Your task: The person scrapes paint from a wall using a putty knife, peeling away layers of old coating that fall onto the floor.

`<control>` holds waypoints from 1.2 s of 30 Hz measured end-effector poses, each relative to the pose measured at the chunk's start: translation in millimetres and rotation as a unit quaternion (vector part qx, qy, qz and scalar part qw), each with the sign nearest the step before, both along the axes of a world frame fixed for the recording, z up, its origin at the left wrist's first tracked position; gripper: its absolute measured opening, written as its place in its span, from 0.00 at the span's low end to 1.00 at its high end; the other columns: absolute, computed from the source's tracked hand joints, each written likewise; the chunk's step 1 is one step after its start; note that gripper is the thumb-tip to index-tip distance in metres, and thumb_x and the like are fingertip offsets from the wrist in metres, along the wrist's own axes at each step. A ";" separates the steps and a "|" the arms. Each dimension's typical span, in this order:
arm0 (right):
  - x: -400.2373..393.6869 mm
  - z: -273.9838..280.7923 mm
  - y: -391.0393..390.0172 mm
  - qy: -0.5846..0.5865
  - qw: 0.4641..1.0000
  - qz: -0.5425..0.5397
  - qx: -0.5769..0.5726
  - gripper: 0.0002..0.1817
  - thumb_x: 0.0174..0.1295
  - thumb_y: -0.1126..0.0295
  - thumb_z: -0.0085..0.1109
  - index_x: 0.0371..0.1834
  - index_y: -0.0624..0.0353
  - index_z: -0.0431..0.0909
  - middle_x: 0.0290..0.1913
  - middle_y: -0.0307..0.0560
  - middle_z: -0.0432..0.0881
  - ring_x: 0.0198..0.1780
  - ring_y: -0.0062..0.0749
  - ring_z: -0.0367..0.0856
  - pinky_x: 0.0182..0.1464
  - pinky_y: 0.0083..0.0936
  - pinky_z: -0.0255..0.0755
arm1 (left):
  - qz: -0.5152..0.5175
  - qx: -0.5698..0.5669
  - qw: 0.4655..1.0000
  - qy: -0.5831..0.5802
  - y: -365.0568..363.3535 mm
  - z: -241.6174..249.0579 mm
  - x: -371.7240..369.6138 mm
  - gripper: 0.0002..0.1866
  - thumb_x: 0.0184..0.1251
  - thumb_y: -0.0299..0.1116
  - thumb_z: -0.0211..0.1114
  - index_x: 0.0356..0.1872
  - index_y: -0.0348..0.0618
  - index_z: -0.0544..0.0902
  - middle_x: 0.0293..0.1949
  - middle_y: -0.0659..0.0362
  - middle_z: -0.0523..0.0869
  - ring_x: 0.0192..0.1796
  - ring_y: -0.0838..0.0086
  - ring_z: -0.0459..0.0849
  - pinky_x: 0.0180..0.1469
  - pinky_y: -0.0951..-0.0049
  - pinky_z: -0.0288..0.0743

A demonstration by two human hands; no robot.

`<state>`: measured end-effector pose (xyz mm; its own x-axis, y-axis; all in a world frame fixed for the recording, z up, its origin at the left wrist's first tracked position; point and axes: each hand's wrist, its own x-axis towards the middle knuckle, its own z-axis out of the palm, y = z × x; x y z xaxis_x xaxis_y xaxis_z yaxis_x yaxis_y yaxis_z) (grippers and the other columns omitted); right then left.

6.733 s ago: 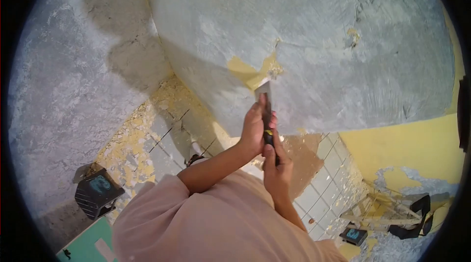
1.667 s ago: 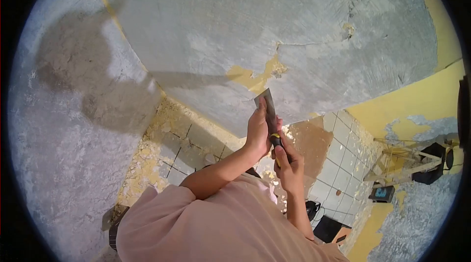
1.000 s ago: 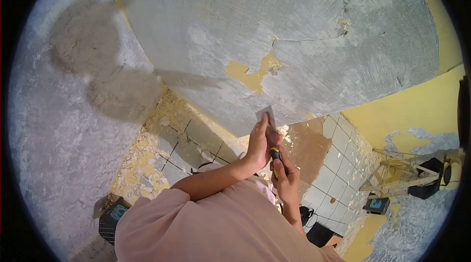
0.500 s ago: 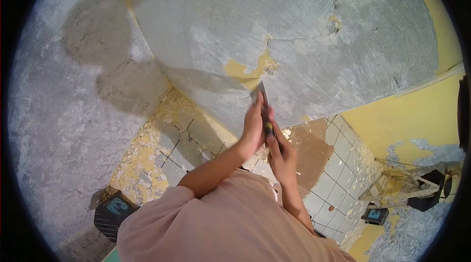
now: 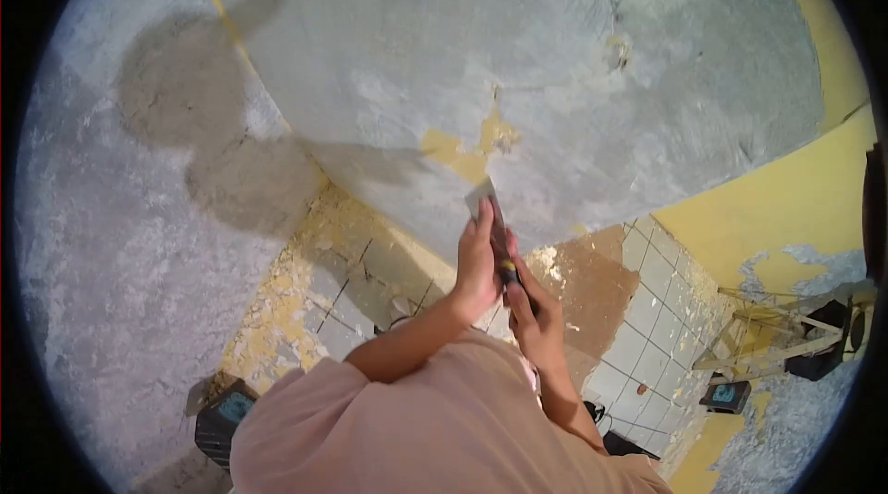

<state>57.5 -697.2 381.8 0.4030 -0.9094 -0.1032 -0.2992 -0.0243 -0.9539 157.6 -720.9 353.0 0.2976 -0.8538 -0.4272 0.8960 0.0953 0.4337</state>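
Observation:
A scraper (image 5: 498, 228) with a flat metal blade and a dark handle points up and away from me. My right hand (image 5: 538, 320) is closed around its handle. Flat along the blade side, the fingers of my left hand (image 5: 475, 263) press on the same scraper. The blade's tip meets the grey wall (image 5: 388, 41) at the lower end of a yellow paint patch (image 5: 470, 161). What lies under the left fingers is hidden.
Flakes of yellow paint (image 5: 268, 318) litter the tiled floor (image 5: 647, 318) along the wall. A brown sheet (image 5: 597, 290) lies on the floor. Dark boxes (image 5: 222, 420) stand at left and right (image 5: 725, 396), near a wooden frame (image 5: 777, 351). Another wall (image 5: 111, 290) rises at left.
Both hands and the scraper have moved down and toward me along the wall. More bare yellow shows above the blade. The whole view has shifted slightly.

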 end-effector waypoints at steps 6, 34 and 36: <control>4.8 1.9 0.0 -0.014 0.997 -0.042 0.062 0.21 0.66 0.70 0.47 0.63 0.55 0.66 0.18 0.30 0.65 0.17 0.12 0.57 0.20 0.13 0.54 | -0.037 -0.009 0.999 -0.002 -17.7 -7.6 11.1 0.19 0.65 0.56 0.51 0.34 0.50 0.68 0.22 0.65 0.70 0.21 0.82 0.68 0.24 0.83 0.63; 32.7 -20.4 -21.8 0.043 0.998 -0.003 -0.047 0.20 0.65 0.70 0.47 0.61 0.51 0.69 0.21 0.35 0.70 0.20 0.16 0.60 0.24 0.16 0.59 | -0.029 -0.068 0.995 -0.060 -33.0 -30.8 46.7 0.18 0.67 0.56 0.48 0.36 0.52 0.71 0.20 0.66 0.67 0.22 0.81 0.68 0.26 0.81 0.63; 24.8 -18.0 -18.0 0.067 0.996 0.001 -0.063 0.21 0.65 0.70 0.48 0.62 0.52 0.68 0.22 0.37 0.72 0.21 0.15 0.63 0.25 0.15 0.61 | 0.002 -0.019 0.999 -0.040 -32.7 -24.7 33.4 0.19 0.68 0.56 0.46 0.37 0.52 0.71 0.21 0.66 0.67 0.22 0.82 0.67 0.27 0.83 0.63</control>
<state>82.2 -715.2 363.8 0.3954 -0.9176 -0.0421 -0.4243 -0.1418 -0.8944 190.9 -753.6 328.4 0.3329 -0.8677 -0.3692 0.8587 0.1172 0.4990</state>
